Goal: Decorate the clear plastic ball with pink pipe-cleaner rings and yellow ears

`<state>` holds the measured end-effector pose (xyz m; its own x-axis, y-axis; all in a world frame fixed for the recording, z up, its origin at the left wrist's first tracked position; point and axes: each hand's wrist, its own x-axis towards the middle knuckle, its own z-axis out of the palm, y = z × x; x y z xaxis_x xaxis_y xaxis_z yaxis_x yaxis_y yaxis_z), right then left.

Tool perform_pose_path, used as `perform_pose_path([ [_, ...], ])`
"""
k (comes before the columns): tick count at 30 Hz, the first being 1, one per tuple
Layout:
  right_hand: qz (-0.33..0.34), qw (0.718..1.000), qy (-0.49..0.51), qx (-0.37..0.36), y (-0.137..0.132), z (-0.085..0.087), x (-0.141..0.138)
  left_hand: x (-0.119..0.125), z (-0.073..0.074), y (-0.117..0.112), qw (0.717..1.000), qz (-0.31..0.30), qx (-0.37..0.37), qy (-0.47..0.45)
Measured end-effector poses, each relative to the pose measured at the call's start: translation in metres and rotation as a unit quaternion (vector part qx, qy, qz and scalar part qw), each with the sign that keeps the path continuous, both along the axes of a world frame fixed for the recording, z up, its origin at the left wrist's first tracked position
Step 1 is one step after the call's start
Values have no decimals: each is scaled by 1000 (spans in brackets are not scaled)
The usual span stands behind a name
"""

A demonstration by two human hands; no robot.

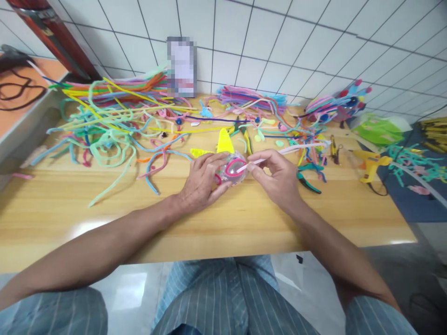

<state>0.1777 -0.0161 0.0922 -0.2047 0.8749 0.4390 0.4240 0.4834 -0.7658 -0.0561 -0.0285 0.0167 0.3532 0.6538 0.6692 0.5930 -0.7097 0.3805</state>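
Observation:
My left hand [206, 181] is closed around a clear plastic ball-like piece [239, 176] with pink fuzzy loops on it. Bright yellow fuzzy pieces [224, 140] stick up just behind that hand; whether they are joined to the ball is unclear. Between the thumb and fingers of my right hand [275, 174] is a pale pink-white pipe cleaner [303, 146]. Its near end touches the pink loop on the ball, and its long tail runs off to the right. Green-and-black pliers [309, 181] lie beside my right hand.
Loose pipe cleaners [111, 146] cover the left of the wooden table [157, 237]. Behind stand a phone [182, 67] and a pipe-cleaner bundle [251, 98]. At right are a yellow glue gun [370, 165] and a green plastic bag [375, 129]. A tiled wall [272, 42] bounds the back.

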Motion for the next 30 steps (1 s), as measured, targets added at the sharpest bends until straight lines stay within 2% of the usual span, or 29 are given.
perform_pose_path([
  [7, 6, 1000, 12, -19, 7, -14, -8, 2, 3, 0, 1000, 5, 27, 4],
  [17, 15, 1000, -5, -18, 4, -12, -14, 2, 4, -2, 999, -16, 41, -3],
  [23, 8, 1000, -9, -29, 5, -11, -15, -1, 2, -3, 999, -1, -7, 44],
  [30, -18, 998, 23, -50, 9, -17, -9, -2, 3, -2, 999, -19, -19, 29],
])
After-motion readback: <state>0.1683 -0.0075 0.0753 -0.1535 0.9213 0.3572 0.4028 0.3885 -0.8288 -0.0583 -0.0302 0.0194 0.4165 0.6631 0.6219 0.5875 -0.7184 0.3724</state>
